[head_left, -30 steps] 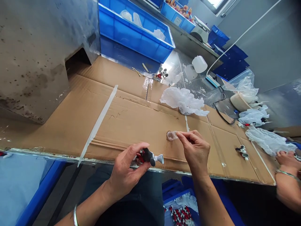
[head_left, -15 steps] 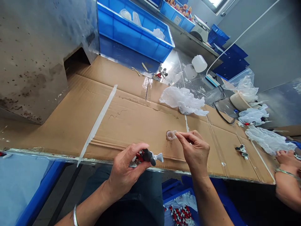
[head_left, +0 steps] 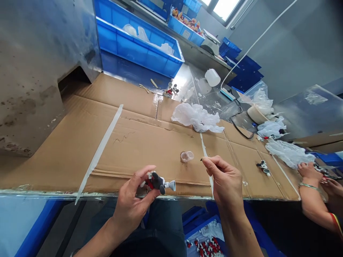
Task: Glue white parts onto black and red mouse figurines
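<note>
My left hand [head_left: 132, 205] is closed round a small cartoon-mouse figurine [head_left: 158, 182] in black, red and white, held on its side over the table's near edge. My right hand [head_left: 225, 180] pinches a thin stick whose dark tip [head_left: 201, 159] points left. A little left of and beyond that tip, a small clear cup [head_left: 186, 156] lies on the cardboard [head_left: 128, 142] that covers the table.
Crumpled white plastic bags [head_left: 197, 117] lie further back, with another mouse figurine [head_left: 171, 90] behind them and one [head_left: 262, 167] at the right. Blue crates [head_left: 139, 46] stand at the back. Another person's hands [head_left: 308, 171] work at the right edge. A blue bin of figurines [head_left: 206, 246] sits below.
My right hand has drawn the stick back from the small cup, toward me. The view has swung, so everything sits further left in frame. My left hand keeps its hold on the figurine.
</note>
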{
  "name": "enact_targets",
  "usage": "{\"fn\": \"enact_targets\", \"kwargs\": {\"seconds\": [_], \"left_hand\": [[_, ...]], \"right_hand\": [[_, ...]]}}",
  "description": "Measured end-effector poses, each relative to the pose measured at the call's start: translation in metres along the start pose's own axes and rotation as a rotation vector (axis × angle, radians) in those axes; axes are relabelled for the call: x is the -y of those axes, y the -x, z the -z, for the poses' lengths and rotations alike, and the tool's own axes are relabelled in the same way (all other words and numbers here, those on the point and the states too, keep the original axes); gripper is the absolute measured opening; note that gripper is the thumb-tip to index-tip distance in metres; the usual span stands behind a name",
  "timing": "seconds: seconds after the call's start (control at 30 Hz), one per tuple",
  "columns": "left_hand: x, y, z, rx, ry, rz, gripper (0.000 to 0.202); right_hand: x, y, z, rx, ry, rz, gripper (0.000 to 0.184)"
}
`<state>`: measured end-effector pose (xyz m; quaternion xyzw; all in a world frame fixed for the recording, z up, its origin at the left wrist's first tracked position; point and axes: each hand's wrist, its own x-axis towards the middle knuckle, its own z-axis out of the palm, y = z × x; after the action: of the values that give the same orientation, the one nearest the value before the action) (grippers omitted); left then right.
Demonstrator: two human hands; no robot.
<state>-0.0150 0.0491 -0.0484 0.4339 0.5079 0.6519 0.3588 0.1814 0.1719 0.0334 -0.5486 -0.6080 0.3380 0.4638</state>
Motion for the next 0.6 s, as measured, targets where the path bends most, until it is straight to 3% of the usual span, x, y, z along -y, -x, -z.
{"fn": "enact_targets", "kwargs": {"seconds": [0.2,0.4,0.6], "left_hand": [[-0.016,0.010,-0.011,0.035,0.036,-0.064,0.034],[-0.019,0.034,-0.029,0.053,0.183,-0.151,0.044],[-0.018,0.046,-0.030,0.131,0.155,-0.218,0.052]], "right_hand": [[0.027,0.040,0.000,0.025,-0.171,-0.150,0.025],[0.038,0.089,-0.005,0.166,-0.272,-0.152,0.015],[0.043,0.110,0.003,0.270,-0.188,-0.203,0.014]]}}
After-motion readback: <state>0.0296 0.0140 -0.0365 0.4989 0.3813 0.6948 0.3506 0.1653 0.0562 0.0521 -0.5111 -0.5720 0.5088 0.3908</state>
